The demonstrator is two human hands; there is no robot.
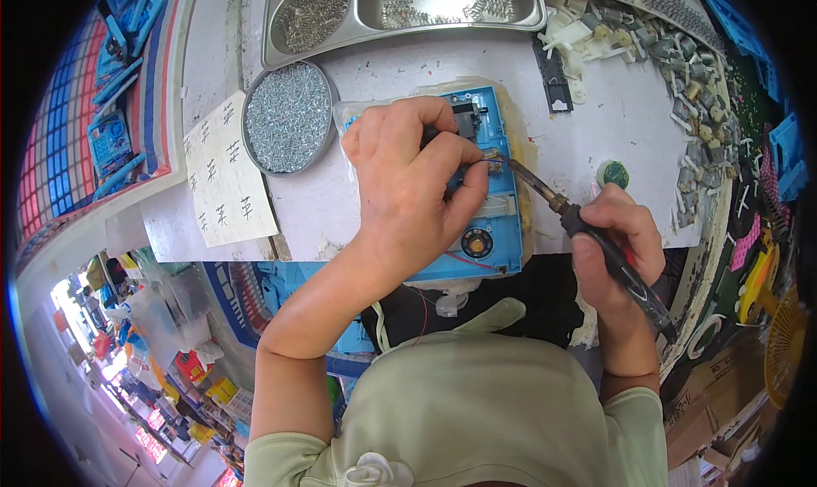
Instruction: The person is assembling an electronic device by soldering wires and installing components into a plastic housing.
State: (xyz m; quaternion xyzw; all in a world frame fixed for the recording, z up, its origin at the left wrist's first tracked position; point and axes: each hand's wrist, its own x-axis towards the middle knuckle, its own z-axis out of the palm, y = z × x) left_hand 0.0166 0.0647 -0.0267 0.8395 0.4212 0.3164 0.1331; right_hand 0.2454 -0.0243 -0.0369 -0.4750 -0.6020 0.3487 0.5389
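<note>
A blue plastic housing (502,253) lies on the bench in front of me, with a small round speaker-like part (477,243), thin red wire and dark parts in it. My left hand (408,163) rests over its left side. Thumb and forefinger pinch together at a small metal part (492,162); what they hold is too small to make out. In my right hand (619,247) is a soldering iron (608,253), its dark handle slanting down to the right. The iron's tip meets the metal part right by my left fingertips.
A round dish of small screws (289,117) and a handwritten paper sheet (228,176) lie to the left. Beyond stands a metal tray (408,31) of small metal pieces. Small motors and white plastic parts (694,104) heap at the right, near a green round thing (613,174).
</note>
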